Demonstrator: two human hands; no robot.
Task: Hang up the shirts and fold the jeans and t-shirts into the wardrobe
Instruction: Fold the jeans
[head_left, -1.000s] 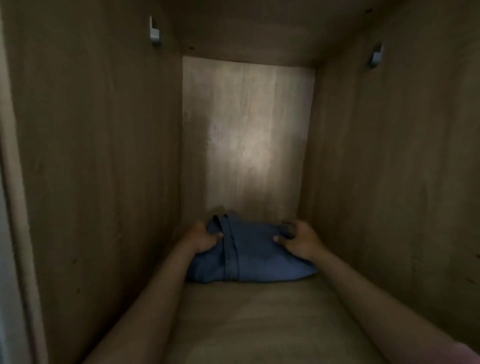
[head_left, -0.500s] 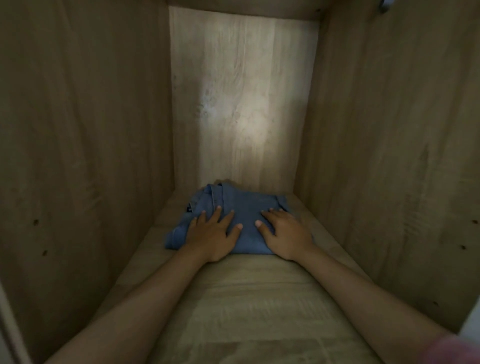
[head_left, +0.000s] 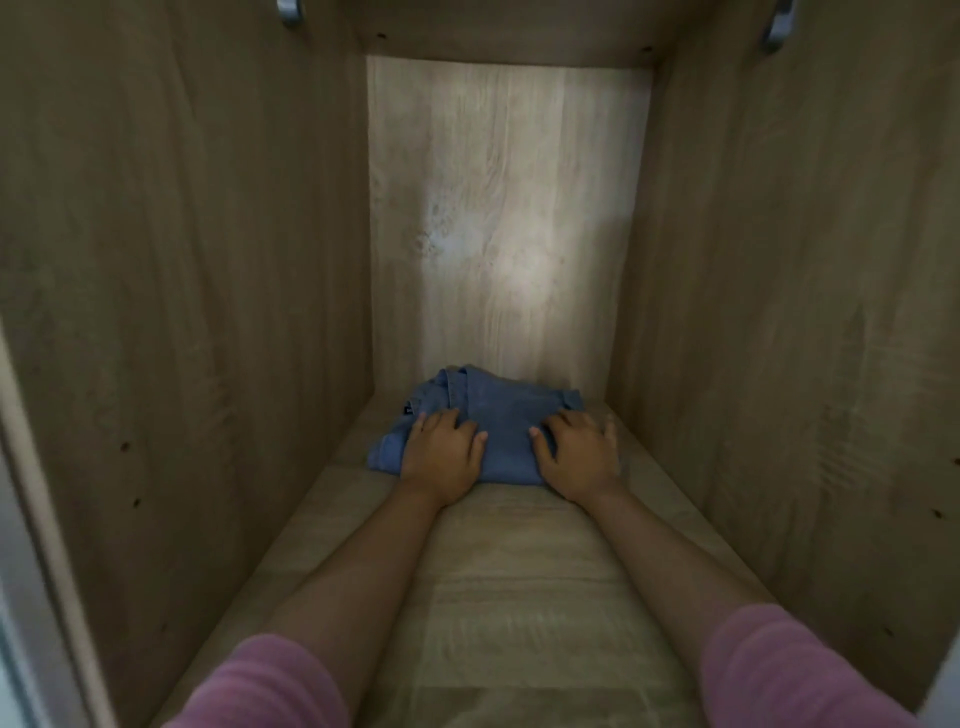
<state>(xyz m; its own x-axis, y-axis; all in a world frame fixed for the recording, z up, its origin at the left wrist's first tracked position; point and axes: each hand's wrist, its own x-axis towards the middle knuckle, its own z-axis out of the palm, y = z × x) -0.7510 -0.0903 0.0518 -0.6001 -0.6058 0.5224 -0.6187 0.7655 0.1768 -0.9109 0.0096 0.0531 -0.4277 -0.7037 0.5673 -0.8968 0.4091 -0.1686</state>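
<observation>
Folded blue jeans (head_left: 501, 415) lie at the back of a wooden wardrobe shelf (head_left: 509, 561), close to the back panel. My left hand (head_left: 441, 454) rests flat on the left part of the jeans, fingers spread. My right hand (head_left: 579, 452) lies flat on the right part, fingers pointing toward the back. Both forearms reach in from the front, with pink sleeves at the bottom of the view.
Wooden side walls (head_left: 208, 312) close the compartment in on left and right, and a back panel (head_left: 509, 218) ends it. Two metal fittings (head_left: 288, 10) sit high on the side walls. A pale door edge (head_left: 21, 571) shows at the far left.
My hands went from gripping the sides of the jeans to lying flat on top, then spread apart. The view has pulled back, showing more of my arms and sleeves.
</observation>
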